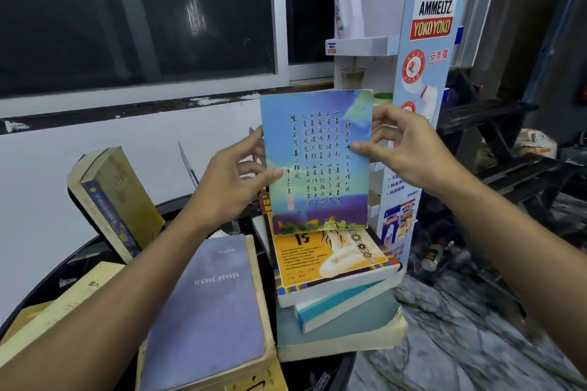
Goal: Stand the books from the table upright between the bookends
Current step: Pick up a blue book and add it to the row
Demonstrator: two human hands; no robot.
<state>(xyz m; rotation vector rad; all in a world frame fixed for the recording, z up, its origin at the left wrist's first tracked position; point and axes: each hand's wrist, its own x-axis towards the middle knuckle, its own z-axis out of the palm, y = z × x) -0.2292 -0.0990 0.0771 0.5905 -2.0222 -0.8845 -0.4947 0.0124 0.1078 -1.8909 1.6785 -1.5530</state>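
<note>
I hold a thin blue book (317, 162) with columns of Chinese script upright in the air above the table. My left hand (232, 181) pinches its left edge and my right hand (403, 149) pinches its right edge. Below it lies a stack with an orange-covered book (330, 260) on top of a teal book (340, 305). A thick purple book (209, 311) lies flat at the front. A yellowed thick book (114, 200) leans upright at the left. A thin metal bookend (189, 165) shows behind my left hand.
The round black table (92, 251) stands against a white wall under a dark window. A blue cardboard display stand (422, 105) with a white bottle (347, 0) rises at the right. More flat books (63, 305) lie at the front left.
</note>
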